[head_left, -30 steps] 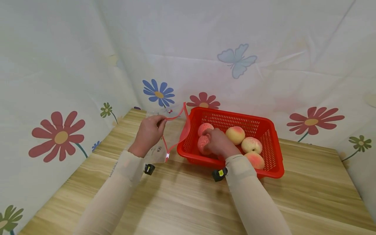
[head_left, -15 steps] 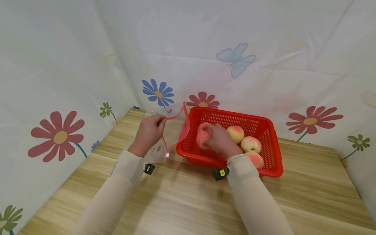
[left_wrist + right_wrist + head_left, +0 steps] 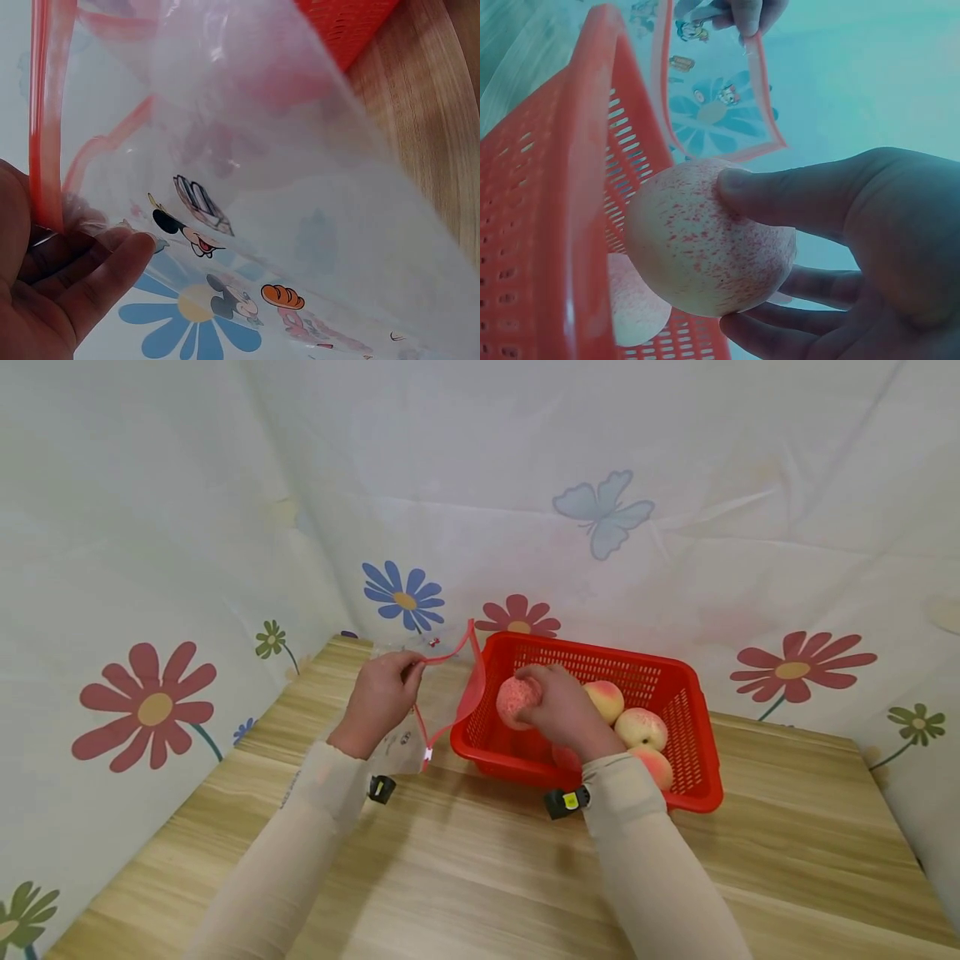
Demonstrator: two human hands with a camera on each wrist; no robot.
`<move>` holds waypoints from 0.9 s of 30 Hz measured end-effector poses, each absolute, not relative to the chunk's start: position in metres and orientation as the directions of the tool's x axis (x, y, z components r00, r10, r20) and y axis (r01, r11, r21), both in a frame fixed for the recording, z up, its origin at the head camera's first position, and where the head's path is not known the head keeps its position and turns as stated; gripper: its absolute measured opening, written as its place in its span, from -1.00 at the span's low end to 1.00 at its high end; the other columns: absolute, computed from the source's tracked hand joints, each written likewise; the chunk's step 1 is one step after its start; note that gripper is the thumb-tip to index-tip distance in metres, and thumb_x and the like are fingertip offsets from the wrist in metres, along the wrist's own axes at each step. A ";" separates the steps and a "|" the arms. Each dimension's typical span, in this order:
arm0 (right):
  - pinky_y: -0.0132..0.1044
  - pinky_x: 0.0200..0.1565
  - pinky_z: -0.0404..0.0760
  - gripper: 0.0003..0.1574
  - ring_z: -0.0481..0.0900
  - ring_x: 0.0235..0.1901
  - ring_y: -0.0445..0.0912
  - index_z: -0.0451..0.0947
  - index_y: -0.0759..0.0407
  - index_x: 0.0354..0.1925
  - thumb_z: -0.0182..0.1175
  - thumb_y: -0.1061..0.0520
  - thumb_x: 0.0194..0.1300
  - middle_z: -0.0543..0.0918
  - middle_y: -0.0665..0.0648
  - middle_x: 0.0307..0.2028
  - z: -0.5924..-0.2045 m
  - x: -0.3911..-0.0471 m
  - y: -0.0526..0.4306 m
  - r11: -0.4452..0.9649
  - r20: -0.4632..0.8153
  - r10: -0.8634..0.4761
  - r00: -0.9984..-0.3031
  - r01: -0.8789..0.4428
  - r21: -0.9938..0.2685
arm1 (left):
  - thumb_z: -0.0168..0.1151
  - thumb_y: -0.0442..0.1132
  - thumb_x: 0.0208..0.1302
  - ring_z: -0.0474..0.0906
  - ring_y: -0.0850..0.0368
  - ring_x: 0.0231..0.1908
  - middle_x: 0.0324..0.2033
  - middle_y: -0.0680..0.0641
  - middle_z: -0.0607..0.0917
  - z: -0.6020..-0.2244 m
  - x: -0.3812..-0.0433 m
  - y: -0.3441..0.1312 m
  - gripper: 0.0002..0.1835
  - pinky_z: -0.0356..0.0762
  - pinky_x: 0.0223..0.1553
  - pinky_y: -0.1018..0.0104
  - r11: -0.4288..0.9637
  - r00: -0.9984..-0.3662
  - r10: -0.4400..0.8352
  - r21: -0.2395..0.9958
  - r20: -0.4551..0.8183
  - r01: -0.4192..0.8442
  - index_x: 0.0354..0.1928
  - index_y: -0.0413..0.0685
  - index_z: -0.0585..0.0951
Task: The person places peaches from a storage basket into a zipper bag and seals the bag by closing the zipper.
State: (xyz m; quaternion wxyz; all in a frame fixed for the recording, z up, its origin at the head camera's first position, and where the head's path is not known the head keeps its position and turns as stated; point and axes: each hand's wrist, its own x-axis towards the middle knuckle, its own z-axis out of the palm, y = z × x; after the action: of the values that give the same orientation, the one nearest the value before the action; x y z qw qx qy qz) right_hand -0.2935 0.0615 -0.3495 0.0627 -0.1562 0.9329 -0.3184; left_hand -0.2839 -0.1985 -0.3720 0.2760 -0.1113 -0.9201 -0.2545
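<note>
A speckled pink peach (image 3: 709, 244) is gripped between the thumb and fingers of my right hand (image 3: 564, 708), held over the left part of the red basket (image 3: 697, 739). My left hand (image 3: 384, 700) pinches the red-edged rim of a clear zip bag (image 3: 300, 172), whose mouth gapes toward the basket. Cartoon prints show on the bag's plastic in the left wrist view. A white slider (image 3: 428, 754) sits at the lower corner of the bag's red edge. Another peach (image 3: 635, 304) lies in the basket below the held one.
More peaches sit in the basket's right part, among them a pale one (image 3: 642, 728) and a yellow-pink one (image 3: 604, 700). The wood-grain table (image 3: 465, 868) runs under everything. A flowered cloth (image 3: 480, 527) stands behind and at both sides.
My right hand has lifted the speckled peach slightly up and away from its spot among the others in the basket. The left hand and the bag stay in place.
</note>
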 end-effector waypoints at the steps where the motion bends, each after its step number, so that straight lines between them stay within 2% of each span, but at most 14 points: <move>1: 0.06 0.01 0.64 -0.18 0.41 0.11 0.07 0.40 -0.08 0.26 0.47 0.06 0.03 0.42 0.11 0.20 -0.349 -0.293 0.061 0.748 -0.010 -0.332 -0.943 -0.257 -0.613 | 0.17 -0.25 0.35 0.56 0.02 -0.46 -0.41 -0.14 0.72 -0.372 -0.284 -0.198 -0.80 0.64 -0.31 0.14 0.846 -0.823 0.063 0.407 0.565 0.344 -0.18 -0.22 0.70; 5: 0.06 0.03 0.63 -0.16 0.39 0.15 0.07 0.39 -0.08 0.27 0.47 0.05 0.02 0.40 0.11 0.25 -0.345 -0.291 0.058 0.745 0.021 -0.339 -0.940 -0.282 -0.604 | 0.19 -0.26 0.34 0.57 0.02 -0.45 -0.40 -0.14 0.73 -0.371 -0.284 -0.198 -0.81 0.64 -0.30 0.14 0.846 -0.825 0.057 0.412 0.562 0.338 -0.18 -0.22 0.70; 14: -0.01 0.05 0.62 -0.24 0.42 0.12 0.04 0.41 -0.06 0.25 0.43 0.03 0.09 0.42 0.11 0.21 -0.338 -0.284 0.051 0.726 0.077 -0.369 -0.926 -0.339 -0.598 | 0.18 -0.27 0.34 0.57 0.01 -0.45 -0.41 -0.15 0.73 -0.369 -0.281 -0.197 -0.81 0.63 -0.30 0.12 0.842 -0.826 0.064 0.413 0.560 0.346 -0.20 -0.24 0.70; 27: 0.01 0.07 0.61 -0.21 0.38 0.19 0.01 0.39 -0.18 0.28 0.43 -0.02 0.09 0.39 0.05 0.26 -0.341 -0.283 0.039 0.696 0.128 -0.353 -0.927 -0.351 -0.627 | 0.16 -0.25 0.35 0.53 0.04 -0.48 -0.42 -0.13 0.72 -0.370 -0.283 -0.195 -0.80 0.62 -0.34 0.17 0.848 -0.826 0.078 0.398 0.558 0.350 -0.18 -0.23 0.70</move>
State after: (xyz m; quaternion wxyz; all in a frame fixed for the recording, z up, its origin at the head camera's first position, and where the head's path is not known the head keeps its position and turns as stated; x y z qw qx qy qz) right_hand -0.2833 0.0389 -0.3409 0.0012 -0.1911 0.9208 -0.3401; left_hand -0.2832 -0.1954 -0.3702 0.2713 -0.1162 -0.9221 -0.2502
